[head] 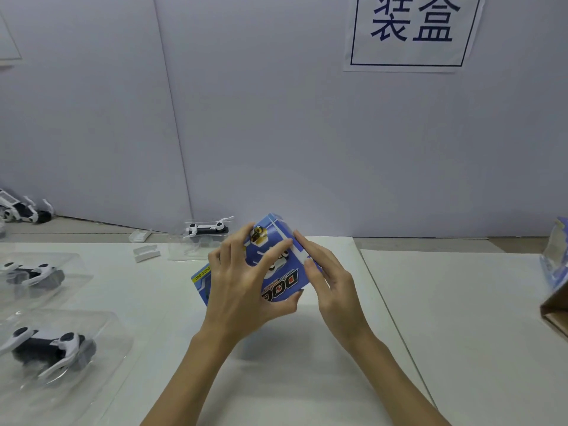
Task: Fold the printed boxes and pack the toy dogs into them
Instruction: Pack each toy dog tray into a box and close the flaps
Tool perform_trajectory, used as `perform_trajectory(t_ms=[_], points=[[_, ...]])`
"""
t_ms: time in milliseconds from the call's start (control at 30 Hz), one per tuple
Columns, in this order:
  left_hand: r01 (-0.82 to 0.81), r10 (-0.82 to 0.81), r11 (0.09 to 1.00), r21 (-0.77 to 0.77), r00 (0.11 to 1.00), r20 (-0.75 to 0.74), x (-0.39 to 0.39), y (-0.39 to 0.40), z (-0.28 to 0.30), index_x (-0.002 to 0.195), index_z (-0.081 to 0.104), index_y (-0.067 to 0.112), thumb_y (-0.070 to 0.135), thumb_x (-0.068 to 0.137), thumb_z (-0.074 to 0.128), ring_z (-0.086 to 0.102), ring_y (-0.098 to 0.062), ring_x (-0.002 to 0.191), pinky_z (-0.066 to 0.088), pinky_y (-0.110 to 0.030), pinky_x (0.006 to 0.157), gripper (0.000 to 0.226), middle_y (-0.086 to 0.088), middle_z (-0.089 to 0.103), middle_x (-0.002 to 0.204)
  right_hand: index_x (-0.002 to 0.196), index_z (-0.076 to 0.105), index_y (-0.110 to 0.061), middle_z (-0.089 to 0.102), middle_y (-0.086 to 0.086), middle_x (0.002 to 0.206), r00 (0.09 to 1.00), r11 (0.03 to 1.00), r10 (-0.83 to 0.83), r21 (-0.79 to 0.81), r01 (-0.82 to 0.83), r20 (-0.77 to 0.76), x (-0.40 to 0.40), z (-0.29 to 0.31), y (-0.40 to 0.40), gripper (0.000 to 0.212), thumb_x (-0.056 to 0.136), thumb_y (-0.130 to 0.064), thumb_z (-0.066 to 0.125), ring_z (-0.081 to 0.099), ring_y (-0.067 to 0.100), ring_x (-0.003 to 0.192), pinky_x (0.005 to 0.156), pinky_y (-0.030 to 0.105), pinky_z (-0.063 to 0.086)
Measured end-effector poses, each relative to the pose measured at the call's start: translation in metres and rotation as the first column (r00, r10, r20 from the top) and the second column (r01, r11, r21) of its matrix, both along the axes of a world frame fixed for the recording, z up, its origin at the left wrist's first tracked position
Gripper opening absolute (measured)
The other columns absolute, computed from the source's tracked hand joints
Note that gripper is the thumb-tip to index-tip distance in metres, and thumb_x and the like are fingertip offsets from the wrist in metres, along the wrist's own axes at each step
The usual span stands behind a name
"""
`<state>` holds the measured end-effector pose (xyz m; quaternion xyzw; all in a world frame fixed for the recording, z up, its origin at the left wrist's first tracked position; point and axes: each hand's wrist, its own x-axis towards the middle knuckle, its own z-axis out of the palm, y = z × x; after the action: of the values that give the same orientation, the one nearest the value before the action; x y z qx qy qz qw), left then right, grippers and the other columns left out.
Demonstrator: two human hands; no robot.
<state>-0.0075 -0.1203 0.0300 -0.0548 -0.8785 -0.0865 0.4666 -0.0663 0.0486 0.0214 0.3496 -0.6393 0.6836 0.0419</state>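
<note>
Blue printed box point(281, 265); black-and-white toy dogs point(49, 345).

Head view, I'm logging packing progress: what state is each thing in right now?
Printed box: held off the table, partly folded, tilted.
Left hand: grips the box.
Right hand: straight fingers press the box's side.
Toy dog in near tray: unpacked, on the table.
Toy dog in second tray: unpacked.
Toy dog in far tray: unpacked, by the wall.
</note>
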Motion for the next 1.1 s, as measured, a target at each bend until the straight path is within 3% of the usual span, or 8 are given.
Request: perform_trajectory(t_ms=[167, 367, 567, 700, 967, 1100], points=[[0.012, -0.012, 1.0, 0.0, 1.0, 0.029, 0.0, -0.001, 0.003, 0.138, 0.049, 0.038, 0.075, 0.074, 0.066, 0.048, -0.037, 0.133, 0.048, -0.054, 0.094, 0.077, -0.02, 0.047, 0.149, 0.147, 0.054, -0.028, 0.057, -0.001, 0.142, 1.0, 1.0, -0.021, 0.001, 0.021, 0.003, 0.0, 0.003, -0.001, 0.047, 0.101, -0.029, 0.053, 0.054, 0.022, 0.137, 0.088, 0.04, 0.064], [0.002, -0.002, 1.0, 0.005, 1.0, 0.017, 0.002, -0.003, 0.005, 0.136, 0.049, 0.035, 0.073, 0.071, 0.066, 0.05, -0.039, 0.128, 0.049, -0.053, 0.092, 0.077, -0.023, 0.049, 0.145, 0.151, 0.049, -0.035, 0.046, -0.003, 0.147, 0.999, 0.998, 0.044, 0.037, -0.045, 0.01, 0.005, 0.002, -0.003, 0.05, 0.101, -0.034, 0.051, 0.043, 0.019, 0.145, 0.088, 0.04, 0.064], [0.001, -0.001, 1.0, 0.009, 1.0, -0.006, 0.001, -0.003, 0.002, 0.139, 0.048, 0.035, 0.071, 0.073, 0.065, 0.049, -0.039, 0.13, 0.049, -0.055, 0.094, 0.077, -0.025, 0.047, 0.147, 0.155, 0.038, -0.044, 0.043, -0.009, 0.15, 0.99, 0.994, 0.024, 0.112, -0.009, -0.137, 0.004, -0.003, -0.002, 0.058, 0.101, -0.033, 0.057, 0.039, 0.016, 0.147, 0.088, 0.029, 0.062], [0.054, -0.054, 0.999, 0.003, 0.999, 0.004, -0.001, -0.005, -0.002, 0.144, 0.047, 0.039, 0.07, 0.077, 0.064, 0.041, -0.039, 0.139, 0.047, -0.061, 0.102, 0.075, -0.024, 0.04, 0.153, 0.153, 0.046, -0.033, 0.049, -0.005, 0.148, 0.998, 0.998, 0.037, 0.043, -0.034, -0.049, 0.002, -0.003, -0.003, 0.055, 0.1, -0.045, 0.05, 0.043, 0.02, 0.145, 0.088, 0.035, 0.063], [0.069, -0.069, 0.998, 0.013, 0.998, -0.012, -0.002, -0.009, -0.004, 0.148, 0.041, 0.044, 0.068, 0.076, 0.066, 0.044, -0.039, 0.138, 0.046, -0.061, 0.102, 0.08, -0.023, 0.038, 0.155, 0.153, 0.034, -0.05, 0.034, -0.018, 0.153, 0.977, 0.99, -0.036, 0.128, 0.064, -0.209, 0.003, -0.01, -0.006, 0.061, 0.098, -0.041, 0.059, 0.034, 0.016, 0.149, 0.088, 0.027, 0.062], [0.032, -0.032, 0.999, 0.01, 0.999, -0.015, -0.003, -0.007, -0.003, 0.154, 0.034, 0.043, 0.069, 0.076, 0.066, 0.044, -0.037, 0.137, 0.045, -0.056, 0.102, 0.088, -0.022, 0.04, 0.154, 0.152, 0.039, -0.045, 0.036, -0.012, 0.155, 0.973, 0.988, -0.064, 0.123, 0.093, -0.22, 0.003, -0.012, -0.01, 0.053, 0.101, -0.038, 0.054, 0.038, 0.017, 0.147, 0.093, 0.032, 0.062]])
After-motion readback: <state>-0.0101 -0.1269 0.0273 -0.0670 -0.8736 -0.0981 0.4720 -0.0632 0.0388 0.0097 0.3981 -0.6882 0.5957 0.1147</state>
